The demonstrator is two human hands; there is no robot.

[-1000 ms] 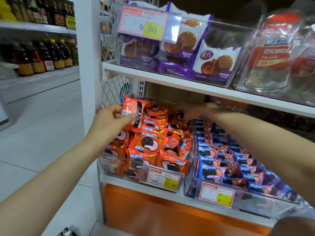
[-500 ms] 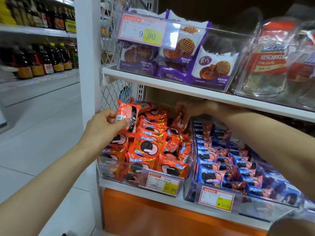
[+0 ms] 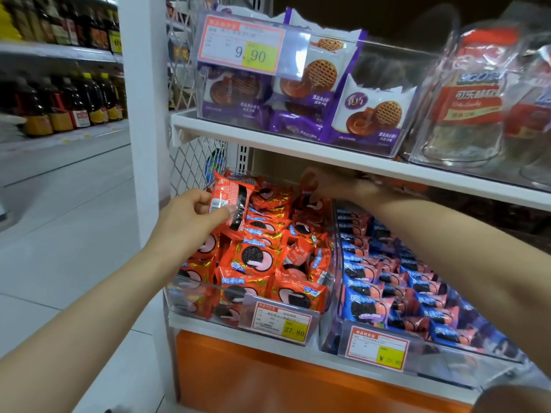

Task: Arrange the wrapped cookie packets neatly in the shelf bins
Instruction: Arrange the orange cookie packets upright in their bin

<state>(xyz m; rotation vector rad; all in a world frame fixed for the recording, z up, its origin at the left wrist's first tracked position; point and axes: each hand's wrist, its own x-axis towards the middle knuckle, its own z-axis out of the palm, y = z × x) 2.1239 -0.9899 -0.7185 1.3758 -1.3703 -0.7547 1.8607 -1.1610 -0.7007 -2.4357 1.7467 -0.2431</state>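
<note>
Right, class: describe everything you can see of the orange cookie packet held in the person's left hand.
The orange cookie packet is a small glossy wrapper that looks like foil or plastic, with crimped ends. Its white-printed back, with a barcode, faces the camera, and a dark sandwich cookie is pictured along one edge. It is tilted, pinched between thumb and fingers of the left hand, above the back left of the clear bin of matching orange packets.
</note>
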